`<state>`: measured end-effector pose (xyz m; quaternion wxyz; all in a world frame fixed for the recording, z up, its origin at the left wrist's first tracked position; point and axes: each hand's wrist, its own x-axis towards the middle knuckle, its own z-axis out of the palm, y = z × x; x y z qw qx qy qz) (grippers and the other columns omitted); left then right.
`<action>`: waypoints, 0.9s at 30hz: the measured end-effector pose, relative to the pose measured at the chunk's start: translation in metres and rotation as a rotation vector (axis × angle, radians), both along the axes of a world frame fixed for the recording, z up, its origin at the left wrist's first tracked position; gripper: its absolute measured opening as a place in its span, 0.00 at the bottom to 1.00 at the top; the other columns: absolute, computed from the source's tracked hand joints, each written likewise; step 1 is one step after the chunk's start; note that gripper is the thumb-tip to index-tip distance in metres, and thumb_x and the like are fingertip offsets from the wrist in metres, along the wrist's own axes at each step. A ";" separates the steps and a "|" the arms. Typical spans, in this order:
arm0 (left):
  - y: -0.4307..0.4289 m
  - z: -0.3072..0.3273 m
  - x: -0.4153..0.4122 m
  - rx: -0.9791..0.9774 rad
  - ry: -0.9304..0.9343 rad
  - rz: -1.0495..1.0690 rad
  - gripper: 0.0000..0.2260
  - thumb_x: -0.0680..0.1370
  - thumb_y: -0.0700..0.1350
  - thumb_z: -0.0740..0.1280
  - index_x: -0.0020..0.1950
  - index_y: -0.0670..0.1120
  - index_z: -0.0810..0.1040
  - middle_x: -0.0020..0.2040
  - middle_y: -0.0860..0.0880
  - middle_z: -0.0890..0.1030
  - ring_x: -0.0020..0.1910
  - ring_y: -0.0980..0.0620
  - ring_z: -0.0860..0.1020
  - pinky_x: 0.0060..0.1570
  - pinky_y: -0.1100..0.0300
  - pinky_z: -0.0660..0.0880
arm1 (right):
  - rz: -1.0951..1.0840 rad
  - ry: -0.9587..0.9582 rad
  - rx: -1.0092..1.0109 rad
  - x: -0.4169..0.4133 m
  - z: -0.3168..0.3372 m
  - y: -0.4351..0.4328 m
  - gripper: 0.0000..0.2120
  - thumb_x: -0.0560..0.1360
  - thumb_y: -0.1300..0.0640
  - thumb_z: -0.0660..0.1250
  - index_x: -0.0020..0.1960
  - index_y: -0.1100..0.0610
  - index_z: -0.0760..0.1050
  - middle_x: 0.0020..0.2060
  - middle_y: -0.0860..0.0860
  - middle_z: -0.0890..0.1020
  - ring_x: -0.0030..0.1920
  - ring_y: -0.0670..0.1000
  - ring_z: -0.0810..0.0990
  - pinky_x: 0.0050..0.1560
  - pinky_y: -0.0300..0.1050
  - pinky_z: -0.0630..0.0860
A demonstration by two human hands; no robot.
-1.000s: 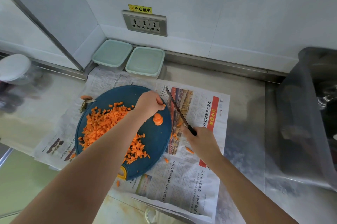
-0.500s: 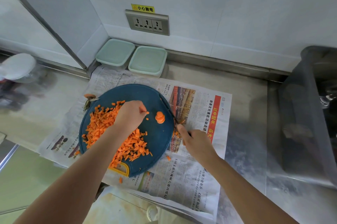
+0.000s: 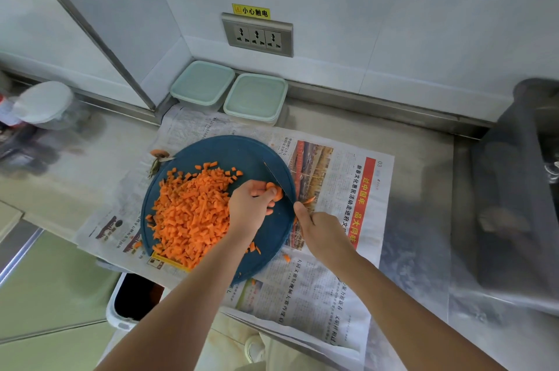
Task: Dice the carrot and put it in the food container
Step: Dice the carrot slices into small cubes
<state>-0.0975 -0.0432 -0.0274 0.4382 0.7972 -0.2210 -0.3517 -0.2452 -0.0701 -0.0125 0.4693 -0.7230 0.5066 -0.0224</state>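
A round dark blue cutting board (image 3: 230,150) lies on newspaper and carries a large heap of diced carrot (image 3: 193,213) on its left half. My left hand (image 3: 251,207) pinches a small stack of carrot slices (image 3: 276,191) near the board's right edge. My right hand (image 3: 320,234) grips the knife (image 3: 276,178) by its handle, and the blade lies against the right side of the slices. Two lidded pale green food containers (image 3: 202,86) (image 3: 256,98) stand side by side at the back wall.
Newspaper (image 3: 332,295) covers the steel counter under the board. Carrot scraps (image 3: 158,156) lie left of the board. A white bin with a dark opening (image 3: 133,301) stands below the counter's front edge. A sink (image 3: 514,189) is at the right, an outlet strip (image 3: 257,35) on the wall.
My left hand went to the diced heap, then came back right and took hold of the carrot slices. My right hand brought the knife from over the newspaper onto the board beside them.
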 end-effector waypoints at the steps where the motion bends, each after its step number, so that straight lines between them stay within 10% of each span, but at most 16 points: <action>1: 0.001 -0.001 0.000 -0.011 -0.006 0.006 0.08 0.76 0.43 0.70 0.52 0.40 0.79 0.42 0.48 0.83 0.39 0.56 0.81 0.33 0.68 0.77 | -0.007 -0.009 0.009 0.000 0.000 0.000 0.31 0.81 0.40 0.46 0.29 0.58 0.66 0.24 0.51 0.68 0.25 0.48 0.68 0.32 0.43 0.70; 27: 0.005 -0.002 -0.007 -0.073 -0.030 0.077 0.04 0.74 0.41 0.72 0.43 0.45 0.77 0.42 0.49 0.83 0.41 0.53 0.82 0.36 0.67 0.78 | -0.090 -0.053 0.099 0.000 0.007 0.013 0.29 0.80 0.39 0.46 0.28 0.56 0.61 0.23 0.49 0.64 0.23 0.45 0.63 0.26 0.39 0.63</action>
